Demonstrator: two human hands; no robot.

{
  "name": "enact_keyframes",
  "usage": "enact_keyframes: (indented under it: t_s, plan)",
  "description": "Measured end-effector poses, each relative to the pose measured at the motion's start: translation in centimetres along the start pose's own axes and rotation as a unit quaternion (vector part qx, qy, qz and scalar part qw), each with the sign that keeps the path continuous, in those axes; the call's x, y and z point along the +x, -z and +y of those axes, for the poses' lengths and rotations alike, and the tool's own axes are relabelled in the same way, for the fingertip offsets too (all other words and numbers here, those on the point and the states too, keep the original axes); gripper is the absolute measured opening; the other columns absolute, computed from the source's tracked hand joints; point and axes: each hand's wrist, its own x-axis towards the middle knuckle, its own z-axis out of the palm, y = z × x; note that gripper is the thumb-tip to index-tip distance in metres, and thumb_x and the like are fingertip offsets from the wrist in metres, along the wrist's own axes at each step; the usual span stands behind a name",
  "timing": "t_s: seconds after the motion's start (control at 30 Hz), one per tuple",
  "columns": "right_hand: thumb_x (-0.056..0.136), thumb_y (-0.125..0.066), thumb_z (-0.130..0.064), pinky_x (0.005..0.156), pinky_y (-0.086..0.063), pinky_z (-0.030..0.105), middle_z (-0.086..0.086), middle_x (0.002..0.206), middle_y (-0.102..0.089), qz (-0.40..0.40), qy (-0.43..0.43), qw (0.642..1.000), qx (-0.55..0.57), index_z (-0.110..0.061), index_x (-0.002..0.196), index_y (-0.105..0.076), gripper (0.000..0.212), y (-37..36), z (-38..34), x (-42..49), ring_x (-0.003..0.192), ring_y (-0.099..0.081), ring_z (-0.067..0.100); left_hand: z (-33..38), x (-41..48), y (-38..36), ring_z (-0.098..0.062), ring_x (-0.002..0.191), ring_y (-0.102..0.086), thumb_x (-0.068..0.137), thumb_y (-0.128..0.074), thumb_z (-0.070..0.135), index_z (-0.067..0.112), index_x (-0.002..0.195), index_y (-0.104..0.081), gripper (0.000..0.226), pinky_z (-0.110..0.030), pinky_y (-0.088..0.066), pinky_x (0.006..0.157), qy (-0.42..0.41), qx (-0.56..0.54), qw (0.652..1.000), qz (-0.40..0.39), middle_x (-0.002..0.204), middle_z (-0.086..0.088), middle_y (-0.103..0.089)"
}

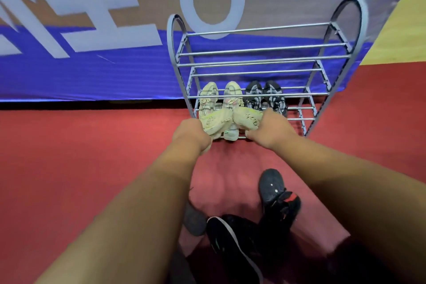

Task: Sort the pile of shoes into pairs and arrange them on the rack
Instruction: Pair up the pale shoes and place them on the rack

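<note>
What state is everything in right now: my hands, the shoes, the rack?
left hand: grips a cream shoe at the rack's front
right hand: grips a second cream shoe
cream pair: side by side on a low shelf
black-and-white pair: on the rack, beside the cream pair
rack: upright before a blue banner
dark shoes: unsorted on the red floor
</note>
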Motion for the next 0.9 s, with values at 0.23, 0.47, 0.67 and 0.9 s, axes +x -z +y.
enact_keyframes:
  t_s: [0.23,0.47,0.67,0.9]
  plan:
    - [0.060,-0.071,-0.051,0.076,-0.053,0.038,0.008,0.103,-0.064,0.067,0.013,0.994,0.087,-0.010,0.109,-0.053,0.067,2.3,-2.3,3.6,0.097,-0.064,0.035,1.2,5.6,3.8,-0.023,0.071,-0.056,0.083,-0.075,0.044,0.020,0.069,-0.050,0.037,-0.027,-0.038,0.053,-0.010,-0.068,0.996,0.062,0.075,0.000,-0.056]
    - [0.076,-0.079,-0.039,0.094,-0.053,0.048,0.014,0.120,-0.063,0.104,0.028,0.988,0.106,-0.007,0.119,-0.056,0.058,-1.2,-3.4,11.7,0.112,-0.060,0.039,3.4,14.4,2.2,-0.019,0.055,-0.048,0.089,-0.069,0.052,0.018,0.065,-0.045,0.049,-0.030,-0.035,0.051,-0.011,-0.098,0.986,0.136,0.065,-0.001,-0.049]
    - [0.089,-0.072,-0.032,0.104,-0.044,0.048,0.021,0.132,-0.052,0.112,0.018,0.987,0.117,-0.002,0.132,-0.050,0.057,-4.9,-5.7,18.1,0.125,-0.049,0.042,4.0,19.5,-0.5,-0.027,0.059,-0.053,0.093,-0.066,0.046,0.020,0.064,-0.043,0.046,-0.032,-0.039,0.057,0.005,-0.094,0.981,0.171,0.064,0.001,-0.046]
    - [0.099,-0.066,-0.035,0.107,-0.044,0.044,0.023,0.140,-0.047,0.103,0.028,0.988,0.112,0.000,0.144,-0.044,0.061,-7.7,-7.9,22.0,0.132,-0.046,0.041,3.4,22.7,-2.7,-0.038,0.101,-0.068,0.097,-0.065,0.043,0.002,0.114,-0.062,0.045,-0.042,-0.052,0.072,0.027,-0.085,0.981,0.174,0.108,-0.015,-0.068]
